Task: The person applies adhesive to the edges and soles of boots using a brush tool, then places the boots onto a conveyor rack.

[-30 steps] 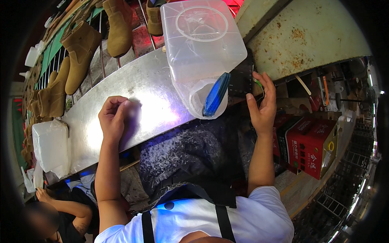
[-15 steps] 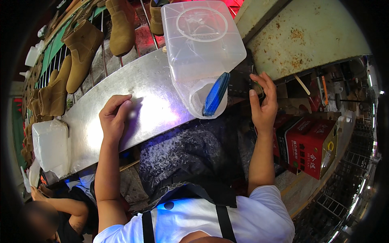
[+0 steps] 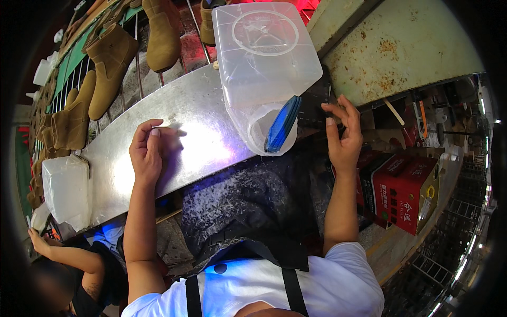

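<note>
Jug [image 3: 264, 63], one, lies on the metal table [image 3: 200, 132], blue cap [image 3: 282, 124] toward the person. Left hand [image 3: 147, 153] rests flat beside it; right hand [image 3: 343, 134] open, empty. Five tan boots [image 3: 108, 63] hang behind.

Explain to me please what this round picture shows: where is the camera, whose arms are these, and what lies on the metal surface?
The camera sits on a person's head and looks down, so the picture bends at its rim. Both bare arms are that person's own. The left hand rests flat on a shiny metal table. The right hand is open, touching a dark object at the table's end; it grips nothing. A clear plastic jug with a blue cap lies on the table. Tan boots lie beyond it.
</note>
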A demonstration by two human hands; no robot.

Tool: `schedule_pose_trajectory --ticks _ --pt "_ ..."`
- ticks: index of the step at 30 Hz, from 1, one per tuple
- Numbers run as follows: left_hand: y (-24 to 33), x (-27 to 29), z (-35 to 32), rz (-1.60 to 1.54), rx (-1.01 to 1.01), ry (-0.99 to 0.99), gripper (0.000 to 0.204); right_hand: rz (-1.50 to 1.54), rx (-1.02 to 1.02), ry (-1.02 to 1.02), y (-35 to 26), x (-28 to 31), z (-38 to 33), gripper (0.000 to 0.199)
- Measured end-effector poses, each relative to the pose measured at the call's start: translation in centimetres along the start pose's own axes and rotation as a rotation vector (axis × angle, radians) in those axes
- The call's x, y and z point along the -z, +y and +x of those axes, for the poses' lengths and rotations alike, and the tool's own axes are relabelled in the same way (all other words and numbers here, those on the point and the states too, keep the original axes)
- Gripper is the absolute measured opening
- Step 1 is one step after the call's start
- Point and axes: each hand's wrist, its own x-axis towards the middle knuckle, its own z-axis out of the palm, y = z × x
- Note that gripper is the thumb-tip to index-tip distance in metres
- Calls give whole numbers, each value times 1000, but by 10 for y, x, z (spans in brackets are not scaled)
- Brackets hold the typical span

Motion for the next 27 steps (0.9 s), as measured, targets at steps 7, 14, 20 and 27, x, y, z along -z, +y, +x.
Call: schedule_pose_trajectory --ticks 7,14,20,27 --pt "0 -11 2 -14 -80 61 30 -43 83 -8 0 0 1 59" --pt "-1 5 0 -20 79 -84 29 -44 82 27 -6 2 3 59" --pt "-10 5 0 -137 -51 -91 39 41 31 60 -8 -8 12 49" --pt "5 6 12 -351 105 -62 47 159 118 70 -42 -6 20 47"
